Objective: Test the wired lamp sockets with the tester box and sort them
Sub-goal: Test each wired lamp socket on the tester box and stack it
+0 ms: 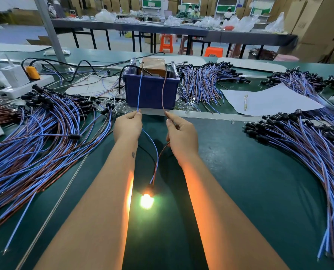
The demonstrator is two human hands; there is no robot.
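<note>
— Glowing at six o'clock, between the two forearms, is the small black lamp socket with its lit bulb (pixel 147 199); it lies on the dark green tabletop (pixel 250 182). Why does it shine?

— Because both its leads reach the tester. The left hand (pixel 127 127) pinches the thin blue wire (pixel 139 92) between thumb and fingers, and the right hand (pixel 181 136) pinches the thin brown wire (pixel 163 90) the same way. Each wire goes up to twelve o'clock, to a metal contact on the dark blue plastic tester box (pixel 151 92).

— So the hands stay apart on purpose?

— I think yes, so that the two bare ends do not touch each other, only the contacts. The exact touching point is too small to see clearly.

— And the sorting?

— A light suggests this socket is good. At nine o'clock lies a big heap of blue and brown wired sockets (pixel 41 133), at three o'clock another curved bundle (pixel 308 152), and further bundles (pixel 203 84) at one o'clock. Which heap holds the tested ones I cannot tell.

— What else is near?

— A white paper sheet (pixel 269 102) with a clear pen (pixel 245 102) at two o'clock, perhaps for counting.
</note>
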